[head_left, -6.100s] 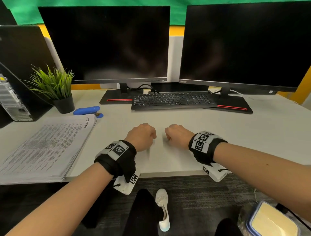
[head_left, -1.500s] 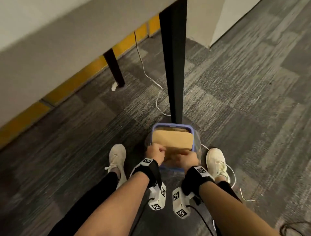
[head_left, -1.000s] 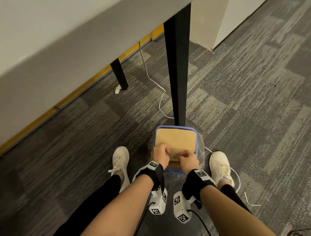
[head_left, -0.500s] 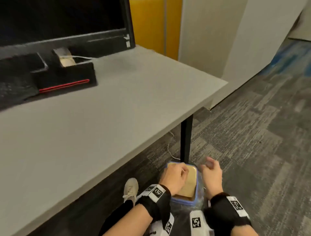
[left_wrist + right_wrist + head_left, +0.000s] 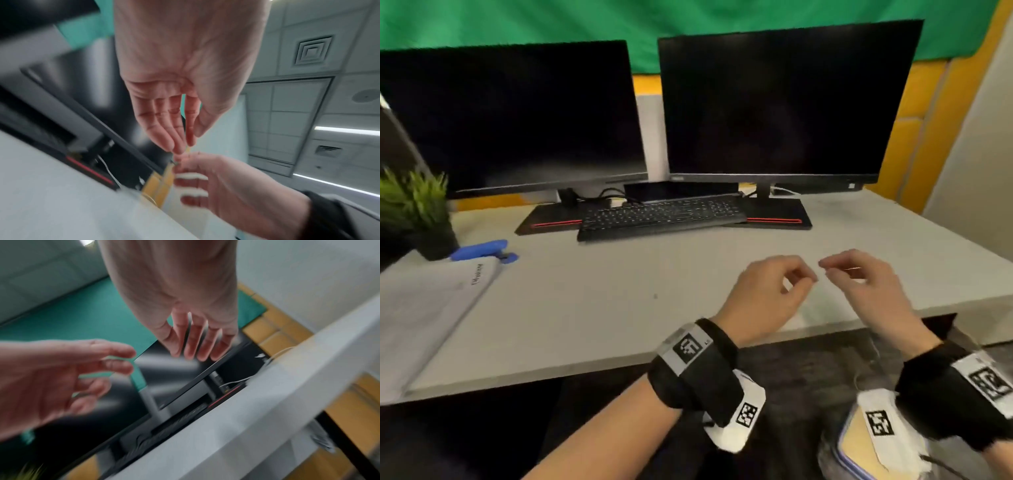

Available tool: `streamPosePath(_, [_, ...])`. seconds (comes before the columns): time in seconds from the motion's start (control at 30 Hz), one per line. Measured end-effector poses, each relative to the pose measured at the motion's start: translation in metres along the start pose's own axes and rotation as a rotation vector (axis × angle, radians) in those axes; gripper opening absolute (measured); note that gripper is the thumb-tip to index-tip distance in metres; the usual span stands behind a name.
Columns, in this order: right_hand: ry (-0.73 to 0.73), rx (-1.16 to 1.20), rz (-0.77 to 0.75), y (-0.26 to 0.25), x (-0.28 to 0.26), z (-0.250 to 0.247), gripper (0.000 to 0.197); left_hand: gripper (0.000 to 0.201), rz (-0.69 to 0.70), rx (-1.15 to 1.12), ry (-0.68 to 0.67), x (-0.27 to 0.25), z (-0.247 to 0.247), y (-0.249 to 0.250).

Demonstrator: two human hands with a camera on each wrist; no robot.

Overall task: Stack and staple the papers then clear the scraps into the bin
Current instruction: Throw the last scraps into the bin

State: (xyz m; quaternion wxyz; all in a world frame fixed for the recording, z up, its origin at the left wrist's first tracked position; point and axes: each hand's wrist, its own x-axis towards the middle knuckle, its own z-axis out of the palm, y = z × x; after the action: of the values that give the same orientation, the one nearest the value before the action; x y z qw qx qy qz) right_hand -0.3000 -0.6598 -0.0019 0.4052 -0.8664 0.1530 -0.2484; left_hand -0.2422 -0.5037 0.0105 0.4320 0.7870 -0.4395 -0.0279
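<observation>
One thick stack of papers (image 5: 428, 318) lay at the desk's (image 5: 592, 308) left front edge, its near corner reaching the lip, with the blue stapler (image 5: 482, 250) just beyond its far end and beside the potted plant (image 5: 417, 212). No loose scraps showed on the desk surface, though blur could have hidden small ones. Whether the stack had been stapled could not be told.

Both hands hovered over the right front of the desk, well apart from the papers. The left hand (image 5: 767, 294) had its fingers loosely curled and relaxed, thumb near the fingertips, with nothing visible between them; the right hand (image 5: 866, 284) was likewise slack and empty-looking.

A likely slip from there was calling the job finished with scraps overlooked on the desk or floor. A careless reach could also nudge the overhanging stack off the edge.

The bin (image 5: 859, 448) stood on the floor under the right wrist, blue-rimmed and lined with clear plastic, with a tan flat surface filling its opening; any scraps inside were hidden.
</observation>
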Motion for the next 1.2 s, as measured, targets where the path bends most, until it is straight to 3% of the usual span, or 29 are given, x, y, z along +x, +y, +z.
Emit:
streamPosePath(0.13, [-0.456, -0.223, -0.146, -0.043, 0.004, 0.069, 0.024, 0.017, -0.130, 0.151, 0.187, -0.015, -0.078, -0.037])
streamPosePath(0.27, [-0.646, -0.398, -0.321, -0.074, 0.016, 0.137, 0.040, 0.015, -0.234, 0.290, 0.294, -0.047, -0.129, -0.076])
streamPosePath(0.37, [-0.734, -0.534, -0.329, -0.088, 0.029, 0.175, 0.040, 0.015, -0.322, 0.342, 0.319, -0.077, -0.151, -0.099])
streamPosePath(0.47, [-0.744, -0.551, -0.320, -0.091, 0.034, 0.200, 0.031, 0.015, -0.384, 0.356, 0.335, -0.097, -0.167, -0.118])
streamPosePath(0.57, [-0.663, -0.529, -0.319, -0.088, 0.035, 0.214, 0.028, 0.014, -0.428, 0.352, 0.344, -0.108, -0.176, -0.129])
streamPosePath(0.8, [-0.516, -0.448, -0.215, -0.092, 0.042, 0.229, 0.013, 0.016, -0.405, 0.294, 0.339, -0.107, -0.167, -0.136])
streamPosePath(1.1, [-0.501, -0.796, -0.357, -0.094, 0.029, 0.236, 0.033, 0.016, -0.407, 0.238, 0.321, -0.112, -0.153, -0.139])
streamPosePath(1.2, [-0.585, -0.778, -0.277, -0.091, 0.032, 0.226, 0.031, 0.017, -0.414, 0.227, 0.307, -0.117, -0.150, -0.140])
